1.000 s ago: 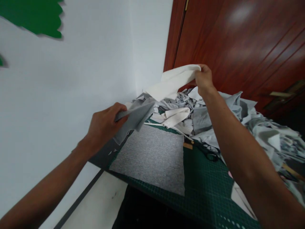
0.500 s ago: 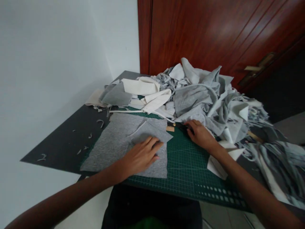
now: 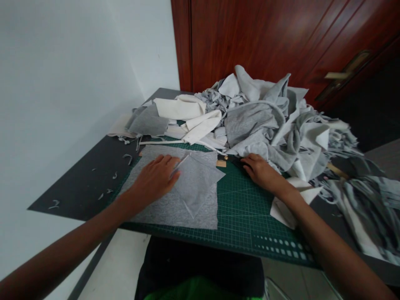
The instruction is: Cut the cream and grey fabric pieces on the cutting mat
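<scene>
My left hand (image 3: 161, 175) lies palm down with its fingers stretched out on the left part of a heather-grey cloth (image 3: 200, 218), by the edge of a smaller pale-grey piece of fabric (image 3: 195, 179). That smaller piece rests turned like a diamond on the larger cloth, one corner jutting past its right edge. My right hand (image 3: 259, 171) is at the foot of the scrap heap, fingers curled over the black handle of what look like scissors (image 3: 236, 161), with a brass-coloured screw on them. The handle is partly hidden by my fingers.
A green cutting mat (image 3: 240, 208) covers the front of the dark table (image 3: 93, 183). Grey and white fabric scraps (image 3: 256, 121) are heaped along the back and right. A small wooden block (image 3: 221, 163) lies by the scissors. Thread bits are scattered at left; a wooden door stands behind.
My left hand has moved left and away from the smaller grey piece, which now lies spread more openly. My right hand has stayed about where it was on the scissors.
</scene>
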Motion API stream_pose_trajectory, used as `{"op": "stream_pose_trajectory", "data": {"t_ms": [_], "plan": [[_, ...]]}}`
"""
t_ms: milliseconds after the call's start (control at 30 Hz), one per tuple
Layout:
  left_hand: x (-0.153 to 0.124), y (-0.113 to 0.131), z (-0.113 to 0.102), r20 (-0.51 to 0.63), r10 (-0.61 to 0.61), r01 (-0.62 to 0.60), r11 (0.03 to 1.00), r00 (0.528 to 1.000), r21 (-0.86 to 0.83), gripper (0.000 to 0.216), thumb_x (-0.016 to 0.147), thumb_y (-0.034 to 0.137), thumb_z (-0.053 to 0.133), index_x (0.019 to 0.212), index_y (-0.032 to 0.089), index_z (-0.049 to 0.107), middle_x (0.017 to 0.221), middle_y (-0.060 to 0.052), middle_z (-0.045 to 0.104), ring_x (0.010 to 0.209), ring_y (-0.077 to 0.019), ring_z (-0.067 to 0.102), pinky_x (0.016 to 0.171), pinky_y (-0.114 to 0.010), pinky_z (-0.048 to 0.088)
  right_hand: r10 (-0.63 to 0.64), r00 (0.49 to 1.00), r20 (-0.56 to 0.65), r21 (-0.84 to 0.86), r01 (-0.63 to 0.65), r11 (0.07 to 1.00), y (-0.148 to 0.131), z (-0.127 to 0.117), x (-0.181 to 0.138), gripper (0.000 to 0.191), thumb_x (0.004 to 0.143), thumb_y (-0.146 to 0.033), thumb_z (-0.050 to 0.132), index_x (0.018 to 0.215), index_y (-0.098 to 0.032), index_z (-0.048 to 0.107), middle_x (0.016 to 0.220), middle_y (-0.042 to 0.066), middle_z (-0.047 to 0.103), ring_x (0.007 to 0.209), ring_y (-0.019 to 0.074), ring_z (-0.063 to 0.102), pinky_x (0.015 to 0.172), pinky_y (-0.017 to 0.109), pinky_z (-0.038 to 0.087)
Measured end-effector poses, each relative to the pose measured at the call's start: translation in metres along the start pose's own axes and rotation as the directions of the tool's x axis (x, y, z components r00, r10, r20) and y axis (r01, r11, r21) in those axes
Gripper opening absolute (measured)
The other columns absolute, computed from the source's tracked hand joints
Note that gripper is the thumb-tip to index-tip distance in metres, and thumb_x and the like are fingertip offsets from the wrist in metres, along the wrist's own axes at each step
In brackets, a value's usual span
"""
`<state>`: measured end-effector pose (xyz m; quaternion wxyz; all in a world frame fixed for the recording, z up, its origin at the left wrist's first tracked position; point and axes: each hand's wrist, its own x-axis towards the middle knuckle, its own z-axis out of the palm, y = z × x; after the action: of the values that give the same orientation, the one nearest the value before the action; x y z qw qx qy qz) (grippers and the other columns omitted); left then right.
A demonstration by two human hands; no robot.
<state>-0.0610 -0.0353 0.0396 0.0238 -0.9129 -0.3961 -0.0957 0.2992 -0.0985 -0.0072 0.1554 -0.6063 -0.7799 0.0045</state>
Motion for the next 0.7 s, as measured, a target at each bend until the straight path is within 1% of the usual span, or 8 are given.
{"op": "stream_pose_trajectory", "data": {"t_ms": [100, 200, 333, 433, 500, 567, 633, 700], "plan": [[-0.002, -0.004, 0.013, 0.076, -0.083, 0.079, 0.995, 0.994, 0.054, 0.022, 0.095, 0.032, 0.047, 0.108, 0.02, 0.058, 0.106, -0.01, 0.067, 0.103, -0.0279, 0.061, 0.085, -0.039, 0.049, -0.05, 0.997, 0.055, 0.041, 0.048, 0.998, 0.004, -0.009, -0.003, 0.036, 0.087, -0.016, 0.05, 0.12, -0.016, 0.063, 0.106, 0.013, 0.061, 0.101, 0.0263, 0.059, 0.094, 0.045, 0.049], [-0.004, -0.005, 0.019, 0.122, -0.11, 0.114, 0.993, 0.986, -0.024, 0.017, 0.094, 0.033, 0.047, 0.102, 0.021, 0.057, 0.102, -0.007, 0.067, 0.097, -0.0254, 0.062, 0.078, -0.035, 0.048, -0.05, 0.993, 0.107, 0.039, 0.046, 0.998, 0.003, -0.014, -0.006, 0.04, 0.083, -0.015, 0.054, 0.122, -0.015, 0.062, 0.109, 0.014, 0.061, 0.104, 0.0272, 0.059, 0.096, 0.044, 0.049], [0.001, -0.011, 0.022, 0.172, -0.174, 0.202, 0.967, 0.97, -0.158, 0.017, 0.092, 0.036, 0.049, 0.094, 0.022, 0.058, 0.084, -0.003, 0.065, 0.081, -0.022, 0.061, 0.07, -0.032, 0.043, 0.06, 0.989, 0.133, -0.137, -0.041, 0.99, -0.007, -0.02, -0.01, 0.035, 0.082, -0.017, 0.055, 0.116, -0.015, 0.065, 0.11, 0.014, 0.066, 0.098, 0.0277, 0.065, 0.084, 0.04, 0.053], [0.004, -0.016, 0.023, 0.163, -0.159, 0.19, 0.963, 0.974, -0.192, 0.016, 0.09, 0.034, 0.048, 0.089, 0.022, 0.059, 0.079, -0.002, 0.063, 0.078, -0.0205, 0.059, 0.068, -0.031, 0.04, 0.139, 0.983, 0.116, -0.282, -0.101, 0.954, -0.015, -0.025, -0.016, 0.036, 0.08, -0.016, 0.057, 0.114, -0.015, 0.066, 0.107, 0.013, 0.071, 0.093, 0.0287, 0.068, 0.081, 0.041, 0.052], [0.004, -0.018, 0.023, 0.124, -0.151, 0.175, 0.962, 0.981, -0.209, 0.017, 0.09, 0.034, 0.047, 0.087, 0.021, 0.057, 0.08, -0.002, 0.062, 0.076, -0.0199, 0.058, 0.068, -0.03, 0.039, 0.151, 0.981, 0.121, -0.327, -0.105, 0.939, -0.017, -0.031, -0.02, 0.037, 0.078, -0.013, 0.058, 0.114, -0.014, 0.066, 0.103, 0.013, 0.073, 0.093, 0.0283, 0.069, 0.083, 0.04, 0.052], [0.003, -0.018, 0.022, 0.1, -0.173, 0.192, 0.954, 0.98, -0.229, 0.019, 0.09, 0.035, 0.046, 0.084, 0.02, 0.056, 0.078, -0.002, 0.061, 0.073, -0.0193, 0.056, 0.067, -0.03, 0.038, 0.175, 0.975, 0.138, -0.354, -0.116, 0.928, -0.017, -0.038, -0.023, 0.035, 0.077, -0.012, 0.058, 0.109, -0.016, 0.069, 0.098, 0.011, 0.074, 0.09, 0.0277, 0.07, 0.079, 0.038, 0.052], [0.003, -0.02, 0.02, 0.126, -0.187, 0.215, 0.939, 0.974, -0.267, 0.023, 0.089, 0.034, 0.043, 0.075, 0.019, 0.053, 0.07, -0.001, 0.056, 0.067, -0.0177, 0.053, 0.065, -0.03, 0.037, 0.221, 0.961, 0.168, -0.348, -0.152, 0.925, -0.015, -0.046, -0.025, 0.029, 0.077, -0.014, 0.058, 0.101, -0.021, 0.073, 0.09, 0.008, 0.075, 0.083, 0.0277, 0.071, 0.072, 0.037, 0.052], [0.004, -0.022, 0.019, 0.168, -0.159, 0.21, 0.914, 0.973, -0.348, 0.027, 0.088, 0.031, 0.041, 0.066, 0.019, 0.049, 0.062, 0.001, 0.05, 0.062, -0.0151, 0.049, 0.063, -0.029, 0.035, 0.238, 0.94, 0.244, -0.219, -0.186, 0.958, -0.01, -0.055, -0.027, 0.025, 0.075, -0.016, 0.06, 0.093, -0.023, 0.075, 0.085, 0.005, 0.075, 0.077, 0.0264, 0.07, 0.067, 0.035, 0.051]]}}
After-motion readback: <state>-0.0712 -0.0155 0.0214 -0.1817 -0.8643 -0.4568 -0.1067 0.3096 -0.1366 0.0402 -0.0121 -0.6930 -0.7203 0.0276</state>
